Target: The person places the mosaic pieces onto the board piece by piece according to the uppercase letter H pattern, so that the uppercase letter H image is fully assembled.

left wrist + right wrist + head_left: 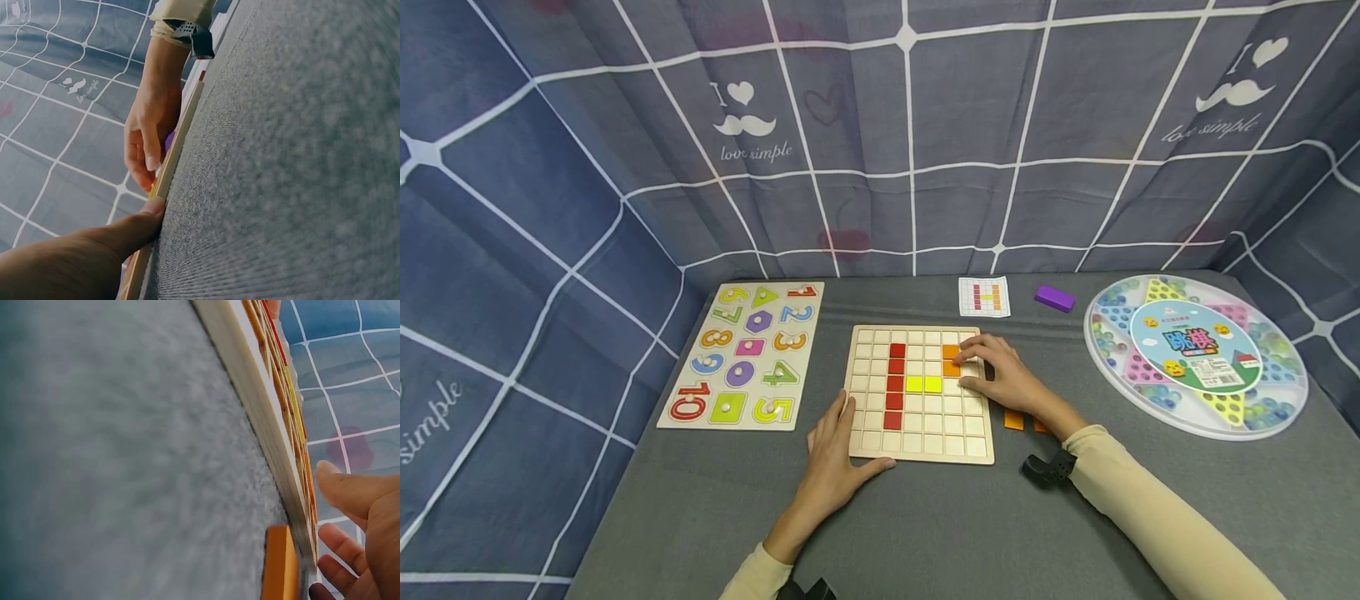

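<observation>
A wooden grid board lies flat on the table, holding a column of red square tiles, two yellow tiles and orange tiles to their right. My left hand rests at the board's near left corner, fingers extended along its left edge and thumb on its near edge. Over the board's right side, my right hand has its fingertips at the orange tiles. In the right wrist view, that hand's thumb and fingers stand apart with nothing visible between them. Loose orange tiles lie beside the board, partly under the right forearm.
Behind the board lie a small pattern card and a purple block. A number-and-shape puzzle board is at left. On the right sits a round game board. Grey gridded curtains close off the back and sides.
</observation>
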`<move>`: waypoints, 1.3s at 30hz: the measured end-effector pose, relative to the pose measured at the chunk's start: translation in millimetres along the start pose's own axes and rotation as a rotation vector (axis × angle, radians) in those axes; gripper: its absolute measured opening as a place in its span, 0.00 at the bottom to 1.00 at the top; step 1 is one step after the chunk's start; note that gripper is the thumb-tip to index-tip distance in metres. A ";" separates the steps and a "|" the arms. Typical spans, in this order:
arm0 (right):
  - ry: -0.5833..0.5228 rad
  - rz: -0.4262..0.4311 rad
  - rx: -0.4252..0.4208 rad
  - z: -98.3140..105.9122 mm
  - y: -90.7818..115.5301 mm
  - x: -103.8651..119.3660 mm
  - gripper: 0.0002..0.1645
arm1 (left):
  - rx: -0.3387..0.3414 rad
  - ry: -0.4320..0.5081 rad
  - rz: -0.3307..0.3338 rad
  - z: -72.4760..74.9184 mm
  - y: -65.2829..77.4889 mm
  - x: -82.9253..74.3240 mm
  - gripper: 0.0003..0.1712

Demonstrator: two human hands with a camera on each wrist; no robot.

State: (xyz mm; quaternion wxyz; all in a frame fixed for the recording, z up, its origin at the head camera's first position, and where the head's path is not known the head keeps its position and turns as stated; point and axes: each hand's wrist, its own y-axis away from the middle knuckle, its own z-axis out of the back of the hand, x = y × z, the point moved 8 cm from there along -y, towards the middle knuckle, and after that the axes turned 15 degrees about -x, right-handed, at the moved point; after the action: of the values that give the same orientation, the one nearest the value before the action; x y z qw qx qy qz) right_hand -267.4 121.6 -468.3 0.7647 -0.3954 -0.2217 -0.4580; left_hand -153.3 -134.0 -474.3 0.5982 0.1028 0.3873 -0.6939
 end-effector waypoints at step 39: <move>0.061 0.015 0.111 42.1 63.9 -15.5 0.24 | -0.003 0.001 -0.001 1.7 0.0 -0.1 0.64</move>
State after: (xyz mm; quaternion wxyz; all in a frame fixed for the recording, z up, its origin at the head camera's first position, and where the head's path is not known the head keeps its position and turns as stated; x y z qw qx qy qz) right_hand -217.9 180.8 -480.0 0.7953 -0.3399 -0.2203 -0.4510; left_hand -152.7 -135.0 -473.0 0.5978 0.1019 0.3886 -0.6938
